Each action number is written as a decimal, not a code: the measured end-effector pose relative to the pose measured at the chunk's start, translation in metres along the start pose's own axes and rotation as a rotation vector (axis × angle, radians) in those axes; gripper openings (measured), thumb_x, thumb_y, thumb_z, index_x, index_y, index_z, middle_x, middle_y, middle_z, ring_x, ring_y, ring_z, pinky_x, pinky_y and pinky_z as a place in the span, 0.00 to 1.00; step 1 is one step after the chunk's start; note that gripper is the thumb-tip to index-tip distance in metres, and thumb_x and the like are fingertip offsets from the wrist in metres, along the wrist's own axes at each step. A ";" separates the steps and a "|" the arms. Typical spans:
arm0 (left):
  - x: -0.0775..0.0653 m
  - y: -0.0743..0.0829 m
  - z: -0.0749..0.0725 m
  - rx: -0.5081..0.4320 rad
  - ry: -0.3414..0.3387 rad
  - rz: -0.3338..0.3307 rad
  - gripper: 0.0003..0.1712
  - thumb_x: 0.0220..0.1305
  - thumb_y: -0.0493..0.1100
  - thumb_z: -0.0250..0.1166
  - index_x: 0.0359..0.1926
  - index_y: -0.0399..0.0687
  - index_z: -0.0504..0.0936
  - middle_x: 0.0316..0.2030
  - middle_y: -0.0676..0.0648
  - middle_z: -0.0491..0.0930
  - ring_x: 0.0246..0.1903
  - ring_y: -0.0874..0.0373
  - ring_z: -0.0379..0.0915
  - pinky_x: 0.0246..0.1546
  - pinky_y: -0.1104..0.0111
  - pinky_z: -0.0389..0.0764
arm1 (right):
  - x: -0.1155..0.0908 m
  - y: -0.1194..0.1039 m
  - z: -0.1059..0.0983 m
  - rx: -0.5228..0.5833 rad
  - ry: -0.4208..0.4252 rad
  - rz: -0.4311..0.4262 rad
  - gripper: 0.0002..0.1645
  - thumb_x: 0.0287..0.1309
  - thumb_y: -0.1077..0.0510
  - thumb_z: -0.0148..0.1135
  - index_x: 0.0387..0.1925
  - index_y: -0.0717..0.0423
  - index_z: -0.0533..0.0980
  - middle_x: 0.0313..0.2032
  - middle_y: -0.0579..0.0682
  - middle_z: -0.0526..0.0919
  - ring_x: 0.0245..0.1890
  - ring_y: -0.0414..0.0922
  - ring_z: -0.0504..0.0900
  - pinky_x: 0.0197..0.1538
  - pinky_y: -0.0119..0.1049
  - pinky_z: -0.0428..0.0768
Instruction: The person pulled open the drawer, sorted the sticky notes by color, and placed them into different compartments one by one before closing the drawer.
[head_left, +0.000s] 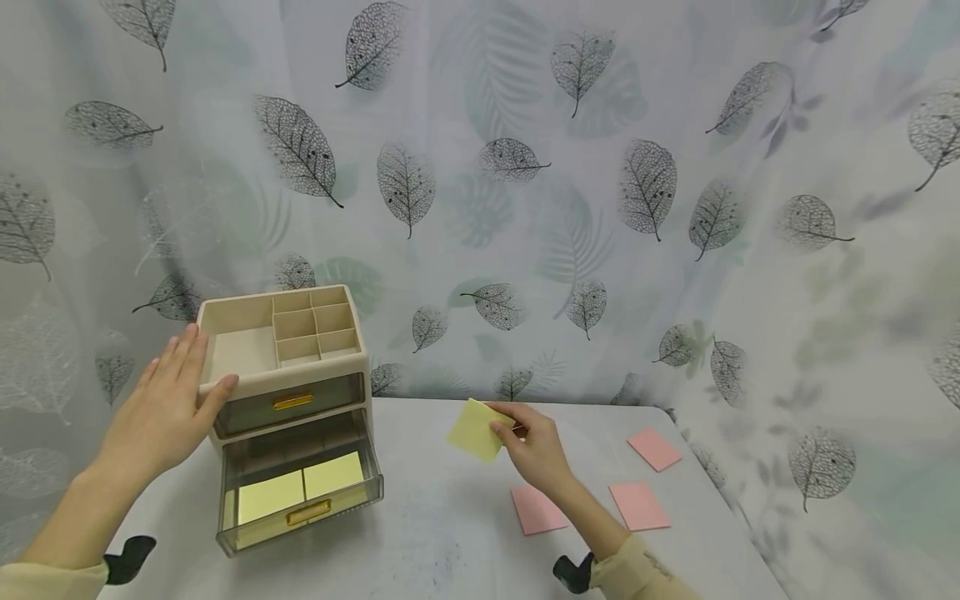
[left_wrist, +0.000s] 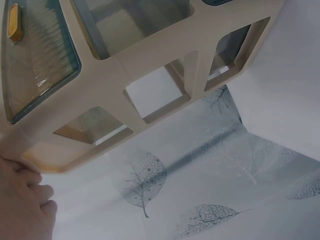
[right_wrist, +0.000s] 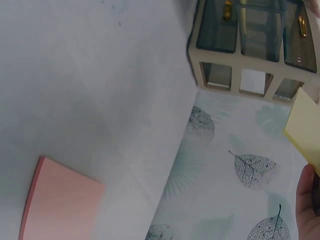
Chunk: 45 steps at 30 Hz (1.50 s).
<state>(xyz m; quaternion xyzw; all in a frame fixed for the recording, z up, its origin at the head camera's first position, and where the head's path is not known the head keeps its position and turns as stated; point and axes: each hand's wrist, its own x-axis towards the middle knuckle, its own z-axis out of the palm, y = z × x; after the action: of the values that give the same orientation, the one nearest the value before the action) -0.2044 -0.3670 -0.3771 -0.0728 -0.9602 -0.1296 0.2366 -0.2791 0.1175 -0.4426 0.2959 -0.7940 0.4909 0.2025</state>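
Observation:
A yellow sticky note pad (head_left: 474, 430) is pinched between thumb and fingers of my right hand (head_left: 537, 450), held above the table right of a cream desktop organizer (head_left: 360, 354). My left hand (head_left: 161, 404) rests with straight fingers along the organizer's upper left edge, thumb at the front rim. The lower clear drawer (head_left: 300, 518) is pulled out, and yellow pads (head_left: 270, 497) lie inside it side by side. Above it, the upper drawer (head_left: 258, 410) is closed. In the right wrist view the held yellow pad (right_wrist: 305, 125) shows at the right edge.
Three pink sticky note pads lie on the white table (head_left: 427, 533): one (head_left: 538, 510) below my right hand, one (head_left: 640, 507) farther right, one (head_left: 655, 450) behind that. Open compartments (head_left: 300, 325) top the organizer. A leaf-print curtain (head_left: 480, 250) hangs behind the table.

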 end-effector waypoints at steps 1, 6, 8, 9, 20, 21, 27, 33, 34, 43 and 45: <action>0.000 0.000 0.000 0.000 0.000 -0.001 0.46 0.83 0.57 0.45 0.81 0.30 0.37 0.81 0.32 0.29 0.80 0.34 0.23 0.79 0.48 0.25 | 0.001 -0.002 0.002 0.003 -0.008 -0.015 0.17 0.62 0.69 0.71 0.53 0.60 0.85 0.44 0.55 0.89 0.34 0.45 0.85 0.35 0.31 0.86; -0.001 0.000 0.000 -0.002 0.002 -0.004 0.46 0.83 0.57 0.45 0.81 0.30 0.37 0.81 0.32 0.29 0.80 0.34 0.23 0.79 0.48 0.25 | 0.007 -0.012 0.014 0.024 -0.064 -0.052 0.17 0.62 0.69 0.71 0.53 0.60 0.85 0.44 0.54 0.89 0.35 0.45 0.86 0.36 0.33 0.87; 0.000 0.000 -0.001 -0.001 0.002 -0.005 0.46 0.83 0.57 0.45 0.81 0.30 0.37 0.82 0.32 0.29 0.80 0.34 0.23 0.79 0.48 0.25 | 0.010 -0.016 0.019 0.026 -0.086 -0.064 0.17 0.63 0.68 0.70 0.53 0.59 0.85 0.45 0.53 0.89 0.37 0.45 0.86 0.37 0.33 0.87; 0.000 0.001 -0.001 0.000 0.002 -0.005 0.46 0.83 0.57 0.45 0.81 0.30 0.37 0.82 0.32 0.29 0.80 0.34 0.23 0.79 0.48 0.25 | 0.012 -0.018 0.021 0.025 -0.098 -0.067 0.17 0.63 0.68 0.70 0.53 0.58 0.85 0.45 0.53 0.89 0.37 0.45 0.86 0.37 0.33 0.87; 0.003 -0.001 -0.004 0.032 0.004 -0.002 0.47 0.83 0.58 0.45 0.81 0.30 0.37 0.81 0.31 0.31 0.80 0.34 0.24 0.80 0.48 0.25 | 0.031 -0.041 0.046 0.056 -0.175 -0.138 0.16 0.65 0.66 0.69 0.54 0.57 0.86 0.42 0.52 0.89 0.37 0.43 0.84 0.37 0.32 0.87; 0.004 -0.001 -0.004 0.036 0.005 -0.001 0.47 0.83 0.58 0.45 0.81 0.30 0.37 0.81 0.31 0.31 0.80 0.34 0.24 0.80 0.48 0.25 | 0.032 -0.043 0.049 0.065 -0.177 -0.144 0.16 0.65 0.67 0.69 0.54 0.57 0.86 0.42 0.52 0.89 0.37 0.43 0.85 0.37 0.32 0.87; 0.005 0.001 -0.005 0.057 -0.001 0.000 0.47 0.83 0.59 0.45 0.81 0.30 0.38 0.81 0.30 0.33 0.80 0.33 0.25 0.80 0.47 0.26 | 0.040 -0.058 0.065 0.092 -0.220 -0.164 0.16 0.65 0.67 0.69 0.54 0.58 0.85 0.43 0.53 0.88 0.38 0.42 0.85 0.37 0.29 0.86; 0.004 0.002 -0.005 0.054 -0.002 0.002 0.47 0.83 0.59 0.45 0.81 0.29 0.38 0.81 0.29 0.34 0.80 0.33 0.26 0.80 0.48 0.26 | 0.044 -0.068 0.080 0.117 -0.266 -0.197 0.16 0.65 0.68 0.68 0.54 0.60 0.84 0.42 0.54 0.88 0.37 0.42 0.85 0.38 0.27 0.86; 0.004 0.002 -0.005 0.053 -0.002 0.003 0.47 0.83 0.59 0.45 0.81 0.29 0.38 0.81 0.29 0.34 0.80 0.33 0.26 0.80 0.48 0.26 | 0.045 -0.069 0.083 0.119 -0.272 -0.204 0.16 0.65 0.68 0.68 0.54 0.60 0.84 0.42 0.54 0.88 0.37 0.42 0.85 0.38 0.27 0.86; 0.002 0.000 -0.003 0.062 -0.003 0.003 0.47 0.83 0.59 0.45 0.81 0.29 0.38 0.81 0.29 0.34 0.80 0.33 0.26 0.80 0.48 0.26 | 0.046 -0.082 0.107 0.080 -0.331 -0.250 0.16 0.66 0.67 0.68 0.54 0.61 0.84 0.46 0.54 0.89 0.38 0.38 0.84 0.39 0.21 0.83; 0.002 -0.001 -0.003 0.060 -0.002 0.001 0.47 0.83 0.59 0.45 0.81 0.29 0.38 0.81 0.29 0.35 0.80 0.33 0.26 0.80 0.48 0.26 | 0.047 -0.085 0.112 0.071 -0.339 -0.260 0.15 0.66 0.67 0.68 0.54 0.61 0.84 0.45 0.53 0.89 0.38 0.37 0.84 0.40 0.20 0.82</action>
<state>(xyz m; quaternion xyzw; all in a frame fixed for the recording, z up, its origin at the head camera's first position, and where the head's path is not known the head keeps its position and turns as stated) -0.2048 -0.3683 -0.3739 -0.0665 -0.9638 -0.1006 0.2376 -0.2610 -0.0252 -0.4070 0.4812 -0.7540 0.4315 0.1171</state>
